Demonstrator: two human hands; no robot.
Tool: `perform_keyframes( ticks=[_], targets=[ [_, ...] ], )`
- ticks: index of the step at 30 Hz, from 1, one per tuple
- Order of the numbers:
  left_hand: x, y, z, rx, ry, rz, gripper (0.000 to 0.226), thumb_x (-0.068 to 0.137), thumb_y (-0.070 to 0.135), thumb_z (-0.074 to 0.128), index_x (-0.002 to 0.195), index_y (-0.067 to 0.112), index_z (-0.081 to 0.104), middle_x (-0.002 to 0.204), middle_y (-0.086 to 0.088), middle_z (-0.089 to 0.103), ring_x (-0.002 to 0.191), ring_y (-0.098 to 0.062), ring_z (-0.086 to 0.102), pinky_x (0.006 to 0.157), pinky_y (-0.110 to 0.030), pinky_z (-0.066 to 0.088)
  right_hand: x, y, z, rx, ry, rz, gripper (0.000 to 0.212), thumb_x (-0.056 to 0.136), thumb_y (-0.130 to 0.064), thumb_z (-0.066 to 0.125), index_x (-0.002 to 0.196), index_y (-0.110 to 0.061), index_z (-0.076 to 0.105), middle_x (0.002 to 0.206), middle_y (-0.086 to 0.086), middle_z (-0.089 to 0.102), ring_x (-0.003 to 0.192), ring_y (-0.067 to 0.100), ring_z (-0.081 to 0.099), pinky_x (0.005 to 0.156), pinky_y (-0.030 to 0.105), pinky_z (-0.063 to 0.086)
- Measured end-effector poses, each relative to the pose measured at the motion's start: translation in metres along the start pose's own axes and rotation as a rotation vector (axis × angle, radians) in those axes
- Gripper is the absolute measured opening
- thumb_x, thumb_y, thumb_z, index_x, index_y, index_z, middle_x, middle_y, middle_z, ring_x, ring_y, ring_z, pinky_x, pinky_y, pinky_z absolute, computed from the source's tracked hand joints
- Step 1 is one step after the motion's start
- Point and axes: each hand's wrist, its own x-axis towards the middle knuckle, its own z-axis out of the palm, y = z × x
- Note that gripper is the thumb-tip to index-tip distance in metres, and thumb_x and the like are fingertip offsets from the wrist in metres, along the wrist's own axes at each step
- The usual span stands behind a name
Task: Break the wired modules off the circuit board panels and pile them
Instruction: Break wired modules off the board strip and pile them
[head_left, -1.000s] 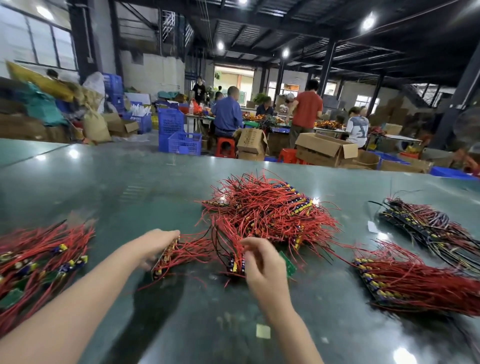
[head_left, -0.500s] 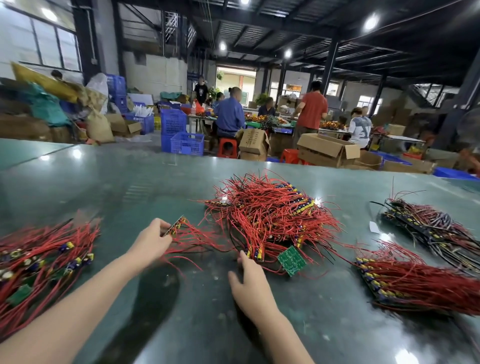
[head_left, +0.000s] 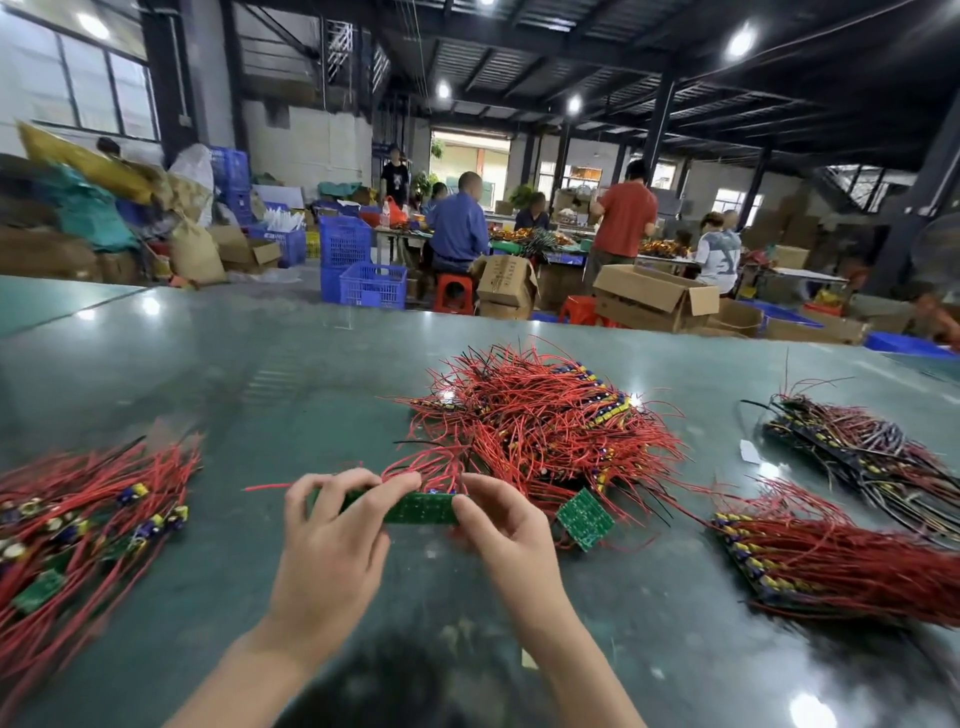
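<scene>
We pinch the green circuit board strip (head_left: 415, 508) at each end, left hand (head_left: 332, 540) and right hand (head_left: 506, 535) gripping opposite ends, apparently so bending snaps a module free.

Dim warehouse hall: ceiling lamps (head_left: 741, 40), left windows (head_left: 78, 83), blue crates (head_left: 372, 285) (cardboard boxes (head_left: 655, 296) beside).

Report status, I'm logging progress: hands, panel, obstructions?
Left hand and right hand pinch green panel strip at opposite ends. Not snapped yet. Nothing blocking.
</scene>
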Motion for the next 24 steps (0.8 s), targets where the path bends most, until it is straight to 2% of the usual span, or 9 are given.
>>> perform_keyframes(
  ticks=[3, 5, 8, 12, 14, 17, 20, 22, 24],
  targets=[
    [-0.008, 0.003, 0.004, -0.06, 0.017, -0.082, 0.046, 0.075, 0.013, 0.047, 0.119, 0.026, 0.05, 0.106, 0.002, 0.064, 0.104, -0.01, 0.048, 0.104, -0.026, 0.019, -0.001, 0.002, 0.0, -0.094, -0.073, -0.002, 0.019, 0.083, -0.002, 0.066, 0.08, -0.021, 0.07, 0.064, -0.009, 0.068, 0.059, 0.0, 0.058, 0.061, 0.015, 0.046],
    [-0.009, 0.003, 0.006, -0.067, 0.054, -0.126, 0.049, 0.074, 0.016, 0.049, 0.122, 0.024, 0.048, 0.121, 0.001, 0.055, 0.116, -0.015, 0.042, 0.107, -0.03, 0.018, -0.002, 0.004, 0.002, -0.169, -0.088, -0.041, 0.016, 0.083, -0.004, 0.068, 0.074, -0.018, 0.07, 0.06, -0.009, 0.064, 0.058, -0.001, 0.054, 0.061, 0.014, 0.043],
    [-0.012, 0.007, 0.011, -0.2, 0.111, -0.338, 0.068, 0.066, 0.02, 0.062, 0.129, 0.014, 0.038, 0.134, -0.017, 0.039, 0.123, -0.029, 0.035, 0.112, -0.034, 0.021, -0.001, 0.005, -0.001, -0.205, -0.029, -0.09, 0.018, 0.083, -0.005, 0.067, 0.066, -0.011, 0.067, 0.057, -0.008, 0.059, 0.057, -0.001, 0.049, 0.058, 0.014, 0.039],
    [-0.019, 0.006, 0.014, -0.68, 0.012, -0.705, 0.084, 0.06, 0.008, 0.082, 0.125, 0.031, 0.033, 0.121, -0.006, 0.047, 0.107, -0.017, 0.051, 0.084, -0.02, 0.048, -0.001, 0.008, -0.001, -0.202, -0.037, -0.04, 0.021, 0.082, -0.002, 0.067, 0.071, -0.019, 0.067, 0.056, -0.009, 0.06, 0.055, -0.003, 0.052, 0.058, 0.011, 0.041],
    [-0.021, -0.002, 0.013, -0.867, -0.054, -0.857, 0.072, 0.063, -0.001, 0.083, 0.114, 0.034, 0.046, 0.108, -0.003, 0.059, 0.094, -0.02, 0.061, 0.086, -0.025, 0.052, -0.002, 0.01, 0.001, -0.228, -0.073, -0.016, 0.014, 0.082, -0.003, 0.068, 0.075, -0.015, 0.067, 0.059, -0.008, 0.06, 0.054, -0.004, 0.052, 0.058, 0.011, 0.041],
    [-0.022, -0.017, 0.009, -0.809, -0.113, -0.951, 0.055, 0.061, 0.004, 0.084, 0.102, 0.028, 0.056, 0.1, -0.012, 0.066, 0.083, -0.027, 0.064, 0.088, -0.046, 0.05, -0.002, 0.011, 0.003, -0.245, -0.157, 0.014, 0.006, 0.084, -0.003, 0.066, 0.085, -0.007, 0.07, 0.067, -0.003, 0.064, 0.058, -0.003, 0.056, 0.062, 0.011, 0.043],
    [-0.022, -0.021, 0.007, -0.789, -0.128, -0.997, 0.054, 0.057, 0.005, 0.087, 0.097, 0.028, 0.058, 0.091, -0.017, 0.067, 0.082, -0.037, 0.065, 0.078, -0.047, 0.055, -0.003, 0.013, 0.004, -0.267, -0.178, 0.041, 0.012, 0.087, 0.0, 0.061, 0.095, 0.002, 0.069, 0.081, 0.005, 0.067, 0.064, -0.004, 0.06, 0.068, 0.013, 0.046],
    [-0.021, -0.019, 0.006, -0.805, -0.133, -1.009, 0.059, 0.054, 0.004, 0.088, 0.096, 0.032, 0.057, 0.088, -0.016, 0.059, 0.072, -0.029, 0.064, 0.062, -0.041, 0.058, -0.003, 0.013, 0.004, -0.329, -0.177, 0.027, 0.012, 0.087, 0.001, 0.06, 0.093, 0.0, 0.07, 0.081, 0.002, 0.067, 0.068, -0.001, 0.06, 0.069, 0.016, 0.048],
    [-0.021, -0.016, 0.009, -0.706, -0.13, -0.987, 0.067, 0.048, 0.01, 0.093, 0.097, 0.036, 0.056, 0.087, -0.009, 0.055, 0.072, -0.021, 0.059, 0.061, -0.043, 0.057, -0.004, 0.014, 0.005, -0.431, -0.174, -0.018, 0.01, 0.086, -0.002, 0.062, 0.087, -0.004, 0.072, 0.075, -0.005, 0.064, 0.069, 0.003, 0.058, 0.07, 0.023, 0.05]
  ],
)
